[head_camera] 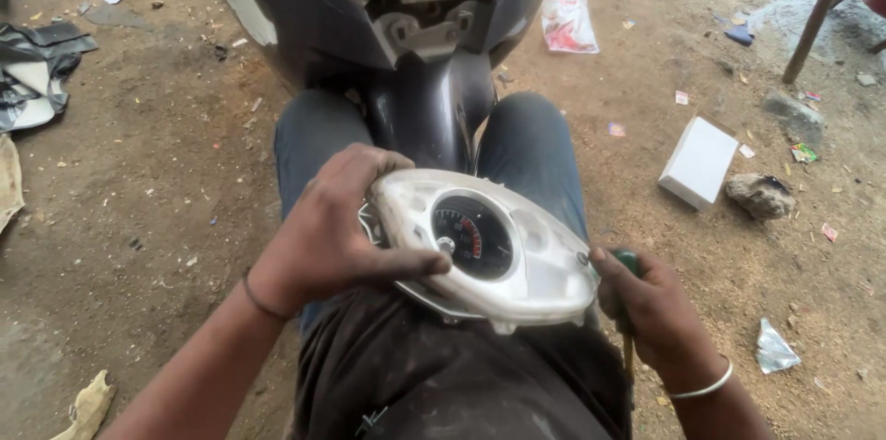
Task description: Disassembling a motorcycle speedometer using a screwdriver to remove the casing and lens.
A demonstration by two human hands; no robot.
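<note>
On the person's lap, by the scooter front: speedometer cluster off the bike.

L hand (328, 232) wraps its fingers round the left end of the white speedometer cluster (484, 251), thumb lying over the face by the dial. R hand (646, 306) is curled tight on a green-handled screwdriver (628, 265) & touches the cluster's right end. Scooter (406, 24) w/ front cover off, bare parts showing. I think the taking-off part is done; opening or fixing the cluster looks left. White box (699, 161) lies on the dirt nearby.
</note>
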